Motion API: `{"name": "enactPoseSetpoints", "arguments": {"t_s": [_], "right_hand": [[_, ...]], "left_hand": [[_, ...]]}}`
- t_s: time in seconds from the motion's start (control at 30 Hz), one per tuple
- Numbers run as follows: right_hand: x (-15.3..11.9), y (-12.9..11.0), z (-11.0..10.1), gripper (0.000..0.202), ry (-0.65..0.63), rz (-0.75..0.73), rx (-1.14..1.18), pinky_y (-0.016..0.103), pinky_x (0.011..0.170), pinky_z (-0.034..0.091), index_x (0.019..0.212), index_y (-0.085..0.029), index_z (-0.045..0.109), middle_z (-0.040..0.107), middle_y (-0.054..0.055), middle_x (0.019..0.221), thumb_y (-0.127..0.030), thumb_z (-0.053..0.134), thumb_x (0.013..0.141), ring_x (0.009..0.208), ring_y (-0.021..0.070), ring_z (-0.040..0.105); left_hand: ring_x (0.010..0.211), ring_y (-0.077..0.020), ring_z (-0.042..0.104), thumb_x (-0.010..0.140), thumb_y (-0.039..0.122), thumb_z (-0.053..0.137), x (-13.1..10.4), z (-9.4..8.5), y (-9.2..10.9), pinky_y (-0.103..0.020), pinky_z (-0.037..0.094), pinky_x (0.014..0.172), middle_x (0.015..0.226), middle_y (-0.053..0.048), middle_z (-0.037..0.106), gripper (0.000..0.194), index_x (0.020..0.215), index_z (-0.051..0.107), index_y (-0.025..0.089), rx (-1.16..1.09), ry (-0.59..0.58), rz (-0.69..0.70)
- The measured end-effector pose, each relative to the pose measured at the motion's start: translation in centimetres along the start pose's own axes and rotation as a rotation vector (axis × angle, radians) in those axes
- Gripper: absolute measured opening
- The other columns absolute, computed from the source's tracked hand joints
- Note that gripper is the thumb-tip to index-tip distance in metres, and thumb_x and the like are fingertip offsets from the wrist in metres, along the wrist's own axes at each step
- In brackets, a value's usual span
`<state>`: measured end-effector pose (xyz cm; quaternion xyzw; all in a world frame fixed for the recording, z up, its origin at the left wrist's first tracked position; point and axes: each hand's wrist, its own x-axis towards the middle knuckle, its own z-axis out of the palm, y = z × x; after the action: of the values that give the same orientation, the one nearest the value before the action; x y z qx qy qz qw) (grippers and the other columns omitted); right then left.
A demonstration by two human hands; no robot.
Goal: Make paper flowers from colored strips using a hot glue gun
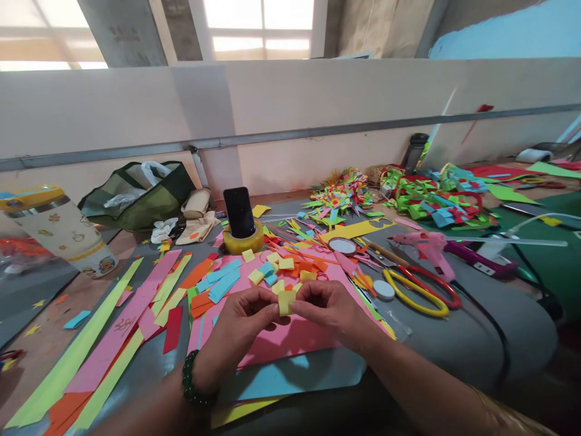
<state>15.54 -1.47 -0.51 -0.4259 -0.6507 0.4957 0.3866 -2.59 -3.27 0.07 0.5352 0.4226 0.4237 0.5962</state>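
A small yellow paper piece (285, 303) is pinched between both hands above a pink sheet (313, 336). My left hand (240, 324), with a dark green bead bracelet at the wrist, grips its left edge between thumb and fingers. On the right edge my right hand (333, 312) closes its thumb and fingertips. Just beyond the fingers lie loose yellow squares (286, 263), blue pieces (224, 281) and orange pieces (202, 303). Beneath the pink sheet a light blue sheet (299, 375) sticks out towards me.
Yellow-handled scissors (415, 293) and a pink glue gun (429, 248) with a cord lie right. A phone (239, 212) leans on a tape roll (244, 238). Long paper strips (131, 315) and a tumbler (63, 230) are left. Colourful paper bundles (340, 194) sit behind.
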Motion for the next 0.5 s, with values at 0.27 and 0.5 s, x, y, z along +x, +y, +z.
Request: {"name": "enactPoseSetpoints", "arguments": {"t_s": [0.27,0.5], "right_hand": [[-0.04,-0.10,-0.03,0.026,-0.012,0.025,-0.004,0.022,0.051,0.029,0.068,-0.015,0.053,0.045,-0.004,0.061,-0.036,0.068,0.072,0.056,0.0074,0.038],[-0.44,-0.41,0.30,0.029,-0.005,-0.054,0.133,0.021,0.054,0.036,0.086,-0.017,0.046,0.050,-0.004,0.073,-0.027,0.069,0.071,0.061,0.0073,0.043]], "left_hand": [[0.067,-0.0129,0.061,0.074,0.029,0.067,0.09,0.15,-0.16,-0.021,0.045,0.061,0.070,-0.002,0.065,0.015,0.074,0.066,0.015,0.071,-0.003,0.036],[0.067,-0.0127,0.057,0.074,0.024,0.060,-0.25,0.27,-0.13,-0.023,0.045,0.062,0.073,-0.001,0.061,0.009,0.075,0.060,0.015,0.103,-0.073,-0.007]]}}
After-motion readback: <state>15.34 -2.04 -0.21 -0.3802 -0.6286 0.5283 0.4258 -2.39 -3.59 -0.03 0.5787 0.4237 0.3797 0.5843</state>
